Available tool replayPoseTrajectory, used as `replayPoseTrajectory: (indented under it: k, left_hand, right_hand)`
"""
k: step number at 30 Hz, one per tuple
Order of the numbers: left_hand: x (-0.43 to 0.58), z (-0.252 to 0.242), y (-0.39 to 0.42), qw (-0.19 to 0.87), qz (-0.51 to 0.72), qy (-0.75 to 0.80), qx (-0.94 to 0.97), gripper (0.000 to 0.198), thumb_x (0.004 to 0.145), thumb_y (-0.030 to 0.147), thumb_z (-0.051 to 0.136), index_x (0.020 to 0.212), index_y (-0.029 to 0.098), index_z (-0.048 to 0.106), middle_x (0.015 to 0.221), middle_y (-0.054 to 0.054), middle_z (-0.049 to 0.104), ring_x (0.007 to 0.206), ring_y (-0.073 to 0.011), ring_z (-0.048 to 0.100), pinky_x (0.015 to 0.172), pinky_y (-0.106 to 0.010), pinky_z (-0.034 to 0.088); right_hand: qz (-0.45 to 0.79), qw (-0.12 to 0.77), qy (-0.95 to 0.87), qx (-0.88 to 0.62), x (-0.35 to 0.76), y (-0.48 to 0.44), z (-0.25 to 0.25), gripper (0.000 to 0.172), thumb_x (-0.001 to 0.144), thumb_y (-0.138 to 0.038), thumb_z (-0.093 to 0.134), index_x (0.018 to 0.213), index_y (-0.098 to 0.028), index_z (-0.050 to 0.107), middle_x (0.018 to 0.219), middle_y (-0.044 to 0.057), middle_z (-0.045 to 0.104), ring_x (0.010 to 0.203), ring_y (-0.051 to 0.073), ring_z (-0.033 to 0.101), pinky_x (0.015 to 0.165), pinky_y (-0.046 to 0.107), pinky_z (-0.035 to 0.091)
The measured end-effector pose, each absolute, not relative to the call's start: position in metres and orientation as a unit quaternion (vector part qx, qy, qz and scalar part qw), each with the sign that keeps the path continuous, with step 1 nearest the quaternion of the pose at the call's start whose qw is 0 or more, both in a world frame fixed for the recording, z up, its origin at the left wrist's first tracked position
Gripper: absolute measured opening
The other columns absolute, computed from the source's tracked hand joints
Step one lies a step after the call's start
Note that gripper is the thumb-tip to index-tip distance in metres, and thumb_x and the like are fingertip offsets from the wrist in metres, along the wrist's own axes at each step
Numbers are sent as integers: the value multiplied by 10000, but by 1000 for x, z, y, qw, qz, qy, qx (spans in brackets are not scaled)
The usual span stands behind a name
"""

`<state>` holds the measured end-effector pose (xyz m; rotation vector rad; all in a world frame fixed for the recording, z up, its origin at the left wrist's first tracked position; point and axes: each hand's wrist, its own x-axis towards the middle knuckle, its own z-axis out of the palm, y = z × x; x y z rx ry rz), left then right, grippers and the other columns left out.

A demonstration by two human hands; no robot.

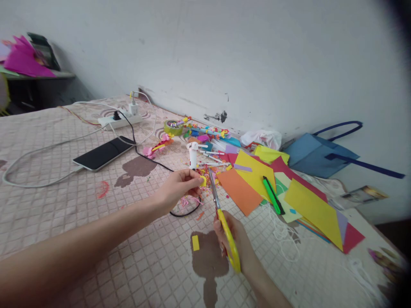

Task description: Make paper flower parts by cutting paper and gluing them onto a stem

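My left hand pinches a small piece of yellow paper between thumb and fingers. My right hand is wrapped round the yellow handles of a pair of scissors. The scissor blades point away from me, beside the yellow piece on its right; I cannot tell whether they touch it. A yellow paper strip lies on the tablecloth left of my right hand. Colourful paper scraps are strewn beyond the blade tips. Behind them stands a white glue gun with a black cable.
Coloured paper sheets spread to the right, with a green cutter on them and white string nearby. A blue bag leans by the wall. Left lie a phone, a power strip and cables. Green tape sits behind.
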<state>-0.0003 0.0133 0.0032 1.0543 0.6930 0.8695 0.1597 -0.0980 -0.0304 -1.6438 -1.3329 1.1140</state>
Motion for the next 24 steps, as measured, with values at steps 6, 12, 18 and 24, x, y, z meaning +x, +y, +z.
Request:
replayPoseTrajectory:
  k: [6, 12, 18, 24]
  left_hand:
    - [0, 2, 12, 702, 371, 317, 518, 183, 758, 289, 653, 782, 140, 548, 630, 25, 584, 550, -64, 552, 532, -173, 440]
    - [1, 3, 12, 694, 375, 313, 529, 140, 777, 259, 624, 823, 134, 580, 698, 16, 589, 615, -70, 568, 623, -207, 485]
    - [0, 3, 11, 663, 346, 323, 580, 215, 772, 270, 621, 933, 132, 585, 698, 0, 602, 609, -94, 585, 595, -227, 473]
    - [1, 3, 7, 666, 336, 315, 587, 220, 750, 265, 634, 911, 132, 566, 717, 0, 587, 623, -95, 571, 615, -238, 469]
  right_hand:
    - [462, 383, -503, -622, 167, -97, -37, 497, 747, -709, 438, 739, -214, 393, 458, -102, 335, 297, 51, 327, 274, 164, 325]
    - [455, 383, -519, -614, 169, -97, -35, 508, 751, -719, 421, 762, -210, 413, 456, -101, 341, 301, 56, 339, 292, 170, 329]
    - [467, 389, -507, -611, 170, -95, -29, 487, 760, -695, 441, 732, -210, 399, 428, -102, 347, 316, 57, 330, 306, 165, 322]
    - [474, 401, -490, -611, 170, -93, -27, 433, 760, -627, 514, 736, -204, 422, 453, -97, 369, 333, 61, 347, 320, 173, 314]
